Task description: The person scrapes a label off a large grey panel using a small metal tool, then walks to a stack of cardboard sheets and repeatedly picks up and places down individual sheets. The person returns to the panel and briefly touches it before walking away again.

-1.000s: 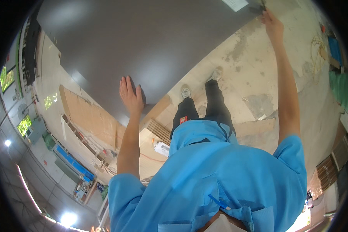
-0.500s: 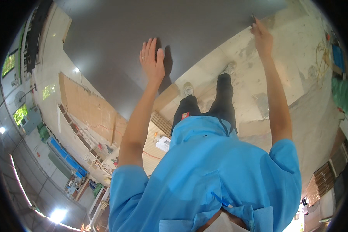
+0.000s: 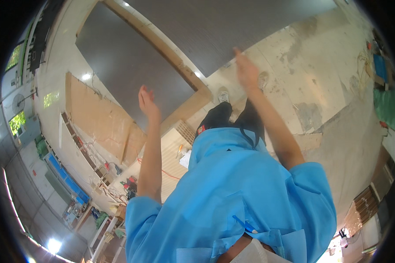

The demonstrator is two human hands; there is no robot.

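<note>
a workshop, shown by large dark panels [image 3: 131,61], a brown board [image 3: 92,116], worn floor [image 3: 338,118] and fan [image 3: 18,103].

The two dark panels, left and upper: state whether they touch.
Apart: the head view shows a tan border and a pale strip running between the left panel and the upper panel.

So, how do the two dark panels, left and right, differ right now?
The left panel shows almost whole; the right panel runs out of the picture's top. Tan board shows along the left panel's edges; pale floor borders the right panel's near edge. The left hand is over the left panel, the blurred right hand by the right panel's edge. Both look flat and dark grey.
</note>
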